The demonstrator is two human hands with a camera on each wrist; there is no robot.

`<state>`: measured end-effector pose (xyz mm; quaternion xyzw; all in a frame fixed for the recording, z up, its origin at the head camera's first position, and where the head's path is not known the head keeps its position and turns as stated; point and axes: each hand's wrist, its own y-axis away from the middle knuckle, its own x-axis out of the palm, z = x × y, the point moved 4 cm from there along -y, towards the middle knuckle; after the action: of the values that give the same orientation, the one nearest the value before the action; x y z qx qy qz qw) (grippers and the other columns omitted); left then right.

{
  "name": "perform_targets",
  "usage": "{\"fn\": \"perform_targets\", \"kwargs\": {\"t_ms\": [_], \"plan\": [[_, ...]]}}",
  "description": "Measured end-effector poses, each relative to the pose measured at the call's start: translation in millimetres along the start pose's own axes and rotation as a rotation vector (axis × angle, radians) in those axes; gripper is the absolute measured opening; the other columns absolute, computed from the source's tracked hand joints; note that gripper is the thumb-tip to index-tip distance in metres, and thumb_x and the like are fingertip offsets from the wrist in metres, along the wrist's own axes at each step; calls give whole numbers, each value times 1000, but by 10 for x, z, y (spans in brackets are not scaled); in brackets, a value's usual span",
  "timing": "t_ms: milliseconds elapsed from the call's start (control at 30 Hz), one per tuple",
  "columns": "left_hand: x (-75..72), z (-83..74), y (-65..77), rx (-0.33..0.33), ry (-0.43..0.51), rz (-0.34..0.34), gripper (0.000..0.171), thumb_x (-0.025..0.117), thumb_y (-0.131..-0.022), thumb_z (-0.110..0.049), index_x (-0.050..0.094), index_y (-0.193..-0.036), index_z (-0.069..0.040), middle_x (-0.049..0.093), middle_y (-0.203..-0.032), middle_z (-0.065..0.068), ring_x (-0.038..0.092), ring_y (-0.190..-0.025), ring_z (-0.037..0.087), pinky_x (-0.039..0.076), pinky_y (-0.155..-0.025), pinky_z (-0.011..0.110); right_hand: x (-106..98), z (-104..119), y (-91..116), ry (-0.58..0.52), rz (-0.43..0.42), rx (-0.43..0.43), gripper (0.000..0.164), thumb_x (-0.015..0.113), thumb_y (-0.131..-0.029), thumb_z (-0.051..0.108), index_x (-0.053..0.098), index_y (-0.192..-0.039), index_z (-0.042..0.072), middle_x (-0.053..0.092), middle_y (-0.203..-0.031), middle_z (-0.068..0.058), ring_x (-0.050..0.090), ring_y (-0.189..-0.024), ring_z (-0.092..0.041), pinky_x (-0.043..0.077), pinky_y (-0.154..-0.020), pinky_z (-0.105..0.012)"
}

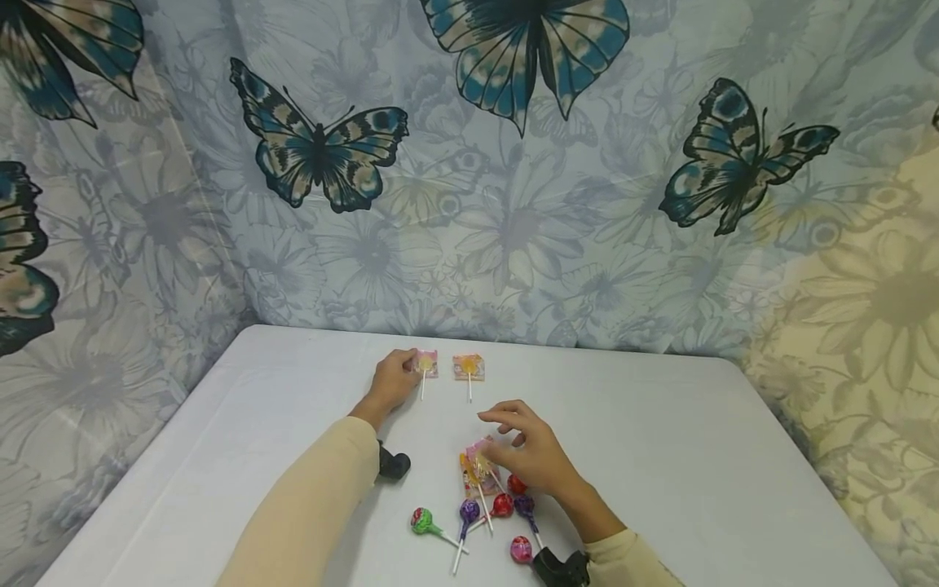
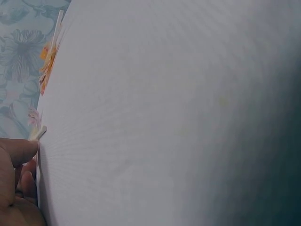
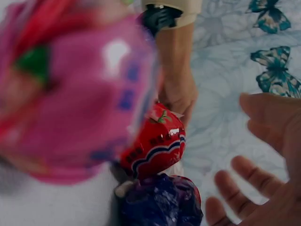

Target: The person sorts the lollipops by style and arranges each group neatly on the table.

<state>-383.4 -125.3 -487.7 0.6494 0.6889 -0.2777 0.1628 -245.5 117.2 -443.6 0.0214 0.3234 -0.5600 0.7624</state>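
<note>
The left hand point(image 1: 391, 381) pinches the left edge of a pink-wrapped flat lollipop point(image 1: 428, 364) near the far edge of the white table point(image 1: 675, 456), its stick pointing back toward the person. Just to the right, an orange-wrapped flat lollipop point(image 1: 469, 368) lies the same way, apart from it. The right hand point(image 1: 537, 448) is held over a loose cluster nearer the person, thumb and fingers spread and holding nothing — whether the thumb touches the wrappers below, I cannot tell. Under and beside it lie more flat lollipops point(image 1: 482, 467), along with ball lollipops: a green one point(image 1: 421, 522), two purple point(image 1: 469, 512), two red point(image 1: 502, 505) and a pink one point(image 1: 521, 549). Behind the table hangs butterfly-print fabric point(image 1: 513, 244).
</note>
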Motion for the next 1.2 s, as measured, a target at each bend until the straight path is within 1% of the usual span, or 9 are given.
{"fn": "perform_targets", "kwargs": {"t_ms": [133, 267, 433, 567, 733, 833, 933, 1067, 1200], "plan": [[4, -15, 3, 1, 1, 2, 49, 63, -82, 4, 55, -130, 7, 55, -95, 10, 51, -90, 25, 44, -83, 39, 55, -70, 14, 64, 28, 39, 40, 78, -80, 10, 69, -119, 11, 53, -118, 1, 55, -100, -29, 47, -74, -44], [1, -30, 8, 6, -3, -3, 49, 65, -82, 4, 56, -130, 7, 55, -94, 10, 52, -90, 24, 44, -83, 39, 89, -116, 28, 111, 38, 46, 39, 78, -80, 12, 69, -118, 9, 53, -117, -4, 56, -100, -30, 48, -77, -46], [-5, -36, 15, 1, -3, -6, 49, 64, -82, 4, 56, -130, 7, 55, -94, 10, 52, -89, 25, 44, -83, 39, 146, -178, 47, 158, 83, 67, 40, 78, -81, 18, 69, -119, 10, 50, -120, -8, 56, -103, -29, 46, -84, -48], [-5, -37, 18, -4, 2, -2, 49, 65, -82, 3, 56, -130, 6, 55, -94, 10, 52, -90, 24, 45, -83, 39, 176, -199, 68, 179, 102, 71, 43, 79, -78, 17, 68, -120, 10, 49, -121, -10, 53, -107, -30, 44, -87, -51], [5, -39, 22, -2, -2, 3, 49, 65, -82, 3, 56, -130, 6, 56, -96, 10, 53, -90, 24, 45, -83, 38, 197, -195, 86, 244, 110, 82, 42, 80, -77, 15, 69, -118, 11, 51, -117, -11, 52, -106, -30, 44, -86, -52], [4, -42, 24, 2, -2, 2, 49, 65, -82, 4, 56, -130, 7, 57, -96, 11, 52, -90, 25, 45, -83, 39, 212, -188, 92, 278, 124, 86, 40, 78, -78, 15, 69, -116, 11, 51, -113, -9, 52, -103, -28, 45, -84, -50], [3, -40, 25, 6, 4, 2, 50, 66, -81, 4, 56, -130, 7, 56, -96, 11, 52, -90, 25, 45, -83, 39, 223, -178, 93, 285, 137, 91, 38, 78, -78, 15, 70, -114, 10, 52, -107, -5, 52, -97, -24, 47, -79, -45], [1, -33, 22, 15, 0, -6, 49, 65, -81, 5, 56, -129, 8, 56, -95, 10, 52, -89, 25, 45, -82, 39, 228, -164, 86, 276, 144, 93, 37, 79, -78, 16, 70, -113, 8, 52, -100, 0, 51, -90, -18, 47, -73, -37], [-9, -30, 18, 18, -6, -20, 48, 64, -81, 5, 57, -128, 7, 56, -94, 11, 53, -89, 25, 45, -83, 39, 227, -147, 78, 306, 125, 82, 37, 80, -77, 17, 71, -112, 8, 49, -98, 2, 49, -81, -13, 45, -65, -29]]}}
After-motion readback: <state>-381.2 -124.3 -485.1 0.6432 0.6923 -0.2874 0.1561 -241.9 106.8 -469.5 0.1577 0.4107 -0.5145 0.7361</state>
